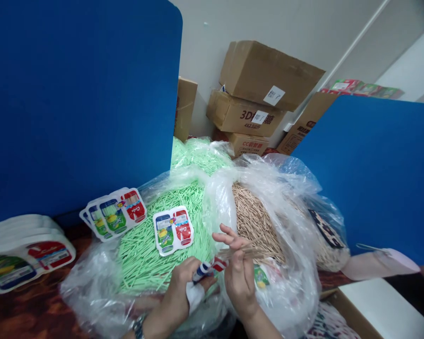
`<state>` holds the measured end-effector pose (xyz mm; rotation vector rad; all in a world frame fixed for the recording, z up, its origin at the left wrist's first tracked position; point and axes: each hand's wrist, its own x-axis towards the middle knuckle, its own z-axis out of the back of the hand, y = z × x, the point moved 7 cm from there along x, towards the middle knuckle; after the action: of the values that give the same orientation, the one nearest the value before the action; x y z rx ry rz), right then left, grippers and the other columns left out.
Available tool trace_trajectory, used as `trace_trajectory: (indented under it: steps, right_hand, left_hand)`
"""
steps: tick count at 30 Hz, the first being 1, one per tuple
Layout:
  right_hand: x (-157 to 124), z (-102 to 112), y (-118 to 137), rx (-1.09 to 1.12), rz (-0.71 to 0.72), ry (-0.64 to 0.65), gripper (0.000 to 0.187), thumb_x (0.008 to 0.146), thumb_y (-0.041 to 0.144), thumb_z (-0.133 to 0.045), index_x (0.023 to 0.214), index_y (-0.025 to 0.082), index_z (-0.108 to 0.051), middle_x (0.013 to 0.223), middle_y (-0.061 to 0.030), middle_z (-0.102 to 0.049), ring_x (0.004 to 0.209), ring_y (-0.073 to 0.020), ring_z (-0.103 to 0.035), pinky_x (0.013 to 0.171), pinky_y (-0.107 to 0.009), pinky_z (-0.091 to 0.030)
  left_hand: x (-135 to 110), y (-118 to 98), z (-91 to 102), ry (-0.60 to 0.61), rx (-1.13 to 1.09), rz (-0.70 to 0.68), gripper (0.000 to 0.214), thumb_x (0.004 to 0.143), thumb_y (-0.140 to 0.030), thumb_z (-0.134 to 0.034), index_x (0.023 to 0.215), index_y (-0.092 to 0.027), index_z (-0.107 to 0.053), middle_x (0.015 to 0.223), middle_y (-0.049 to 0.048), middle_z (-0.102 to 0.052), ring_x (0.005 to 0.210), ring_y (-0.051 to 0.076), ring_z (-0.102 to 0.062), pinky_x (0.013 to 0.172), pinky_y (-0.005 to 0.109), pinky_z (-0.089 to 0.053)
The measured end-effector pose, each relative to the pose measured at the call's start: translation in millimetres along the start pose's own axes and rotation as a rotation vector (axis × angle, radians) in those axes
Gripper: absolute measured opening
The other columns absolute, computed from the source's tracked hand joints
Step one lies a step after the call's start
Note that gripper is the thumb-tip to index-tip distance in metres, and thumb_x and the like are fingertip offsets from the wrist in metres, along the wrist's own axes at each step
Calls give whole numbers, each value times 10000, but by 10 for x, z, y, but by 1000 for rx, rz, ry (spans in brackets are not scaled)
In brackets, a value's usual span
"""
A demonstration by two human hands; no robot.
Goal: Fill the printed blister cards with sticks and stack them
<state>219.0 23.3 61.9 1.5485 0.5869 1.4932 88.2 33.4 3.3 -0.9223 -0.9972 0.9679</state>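
My left hand is closed around a small printed card pack with blue and red labels, near the bottom centre. My right hand pinches a small bunch of tan sticks at the pack's right end, with its other fingers spread. Both hands hover over two open clear plastic bags. The left bag holds green sticks, and the right bag holds tan sticks. One filled pack lies on the green sticks.
Several filled packs lean at the left bag's edge. A stack of white card packs sits at far left. Blue partition panels stand left and right. Cardboard boxes are piled behind. A white box is at bottom right.
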Motion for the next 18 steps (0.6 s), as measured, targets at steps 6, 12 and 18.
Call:
trace_trajectory:
  steps: [6, 12, 18]
  right_hand:
    - [-22, -32, 47, -27, 15, 24, 174, 991, 367, -311, 965, 258, -445, 1075, -55, -685, 1311, -243, -396, 1046, -584, -256]
    - [-50, -7, -31, -43, -49, -23, 199, 985, 383, -322, 950, 255, -472, 1077, -57, -685, 1306, -246, -406, 1034, -538, -297]
    - [-33, -16, -79, 22, -60, -8, 209, 986, 377, -308, 974, 251, -474, 1073, -65, -675, 1284, -248, -428, 1045, -535, -286]
  left_hand:
    - [-1, 56, -58, 67, -17, 93, 120, 755, -234, -688, 704, -155, -614, 673, 8, -615, 627, 165, -534, 582, 260, -434]
    - [-41, 158, -63, 1, -43, 55, 119, 731, -233, -713, 717, -160, -620, 680, 3, -628, 624, 165, -537, 582, 262, -451]
    - [-32, 95, -69, 86, 1, 86, 151, 742, -207, -691, 681, -161, -562, 660, -14, -571, 615, 145, -488, 586, 255, -407]
